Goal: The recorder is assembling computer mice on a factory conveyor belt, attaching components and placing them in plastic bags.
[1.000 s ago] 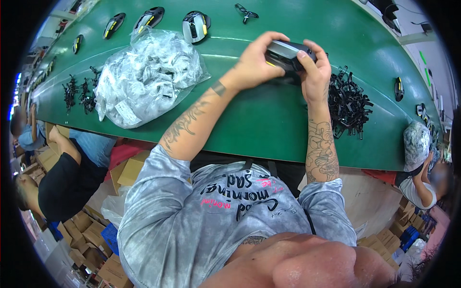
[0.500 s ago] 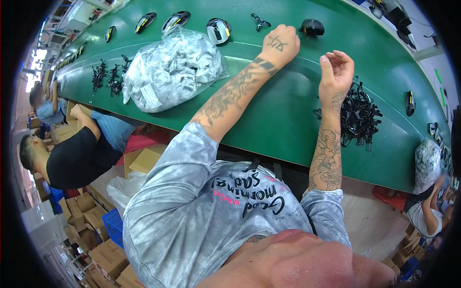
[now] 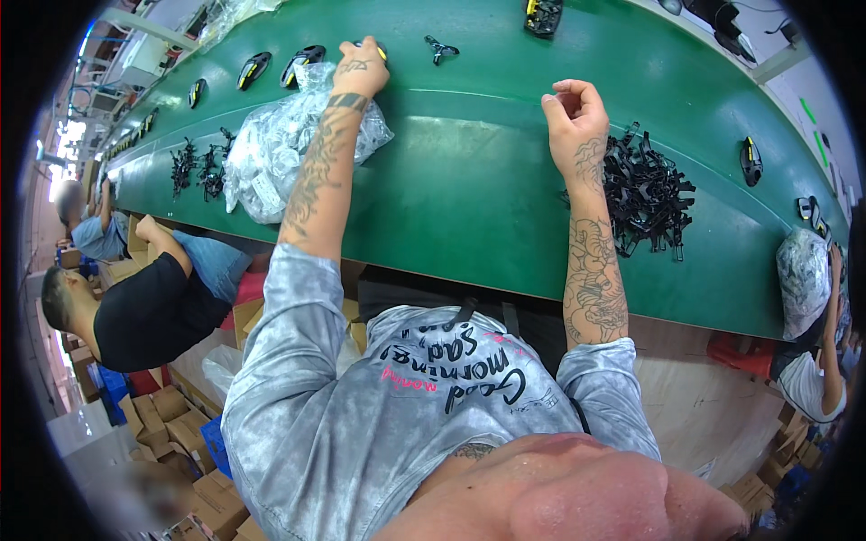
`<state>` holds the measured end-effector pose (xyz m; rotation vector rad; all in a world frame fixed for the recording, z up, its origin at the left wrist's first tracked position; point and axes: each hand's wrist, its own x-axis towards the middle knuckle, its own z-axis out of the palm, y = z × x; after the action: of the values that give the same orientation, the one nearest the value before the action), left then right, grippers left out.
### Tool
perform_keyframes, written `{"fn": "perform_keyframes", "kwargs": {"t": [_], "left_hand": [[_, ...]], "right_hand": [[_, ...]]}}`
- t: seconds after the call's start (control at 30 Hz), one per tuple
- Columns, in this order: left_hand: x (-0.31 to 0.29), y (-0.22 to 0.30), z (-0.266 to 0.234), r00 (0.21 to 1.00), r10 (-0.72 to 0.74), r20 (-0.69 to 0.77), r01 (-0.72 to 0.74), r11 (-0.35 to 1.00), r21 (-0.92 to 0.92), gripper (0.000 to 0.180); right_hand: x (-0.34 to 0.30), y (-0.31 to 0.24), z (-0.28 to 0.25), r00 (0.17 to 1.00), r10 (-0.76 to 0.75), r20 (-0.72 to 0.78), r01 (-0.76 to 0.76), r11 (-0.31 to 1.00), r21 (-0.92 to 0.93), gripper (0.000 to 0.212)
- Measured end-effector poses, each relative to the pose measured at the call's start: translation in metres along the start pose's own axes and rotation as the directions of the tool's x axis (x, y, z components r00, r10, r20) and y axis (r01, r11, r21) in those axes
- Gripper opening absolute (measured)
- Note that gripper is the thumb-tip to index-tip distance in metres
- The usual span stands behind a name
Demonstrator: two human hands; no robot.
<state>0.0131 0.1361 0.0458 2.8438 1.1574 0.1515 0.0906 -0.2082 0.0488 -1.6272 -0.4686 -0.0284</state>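
Observation:
My left hand [image 3: 361, 68] reaches out past a clear plastic bag [image 3: 262, 162] full of small wrapped grey parts. Its fingers close over an oval black-and-yellow shell-like piece [image 3: 382, 54], mostly hidden beneath them. My right hand [image 3: 577, 122] hovers beside a pile of small black forked plastic clips [image 3: 645, 194]. Its fingers are loosely curled with the thumb apart, and nothing shows in them. One black clip [image 3: 441, 50] lies alone between the two hands, farther off. Another black-and-yellow piece [image 3: 542, 18] sits at the far edge of the view.
The green work surface [image 3: 469, 180] carries more oval pieces [image 3: 302, 65] at the left and one [image 3: 750, 162] at the right. Small clip heaps [image 3: 184, 169] lie beyond the bag. Seated co-workers [image 3: 149, 311] are at both sides, with cardboard boxes [image 3: 167, 415] on the floor.
My left hand has moved left onto an oval piece. The dark piece formerly near it now lies farther away. My right hand stays near the clip pile, fingers curled more; the view has shifted slightly.

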Motion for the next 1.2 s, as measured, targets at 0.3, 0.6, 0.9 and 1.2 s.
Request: {"fn": "perform_keyframes", "kwargs": {"t": [0.3,0.6,0.9,1.2], "left_hand": [[-0.018,0.104,0.023,0.989,0.121,-0.083,-0.131,0.983,-0.129,0.054],[-0.120,0.094,0.054,0.987,0.151,-0.059,-0.061,0.009,-0.998,0.024],[-0.131,0.079,0.054,0.903,0.428,-0.033,0.071,-0.224,-0.972,0.028],[-0.136,0.096,0.055,0.893,0.450,-0.031,-0.036,0.001,-0.999,0.028]], "right_hand": [[0.002,0.010,-0.010,0.998,0.000,-0.057,0.002,0.999,0.038,0.009],[-0.008,0.011,0.006,0.971,0.116,0.207,-0.108,0.993,-0.050,0.053],[-0.031,0.002,0.026,0.930,-0.004,0.369,0.042,0.994,-0.096,0.031],[-0.031,0.001,0.023,0.966,0.027,0.256,-0.023,1.000,-0.016,0.023]]}}
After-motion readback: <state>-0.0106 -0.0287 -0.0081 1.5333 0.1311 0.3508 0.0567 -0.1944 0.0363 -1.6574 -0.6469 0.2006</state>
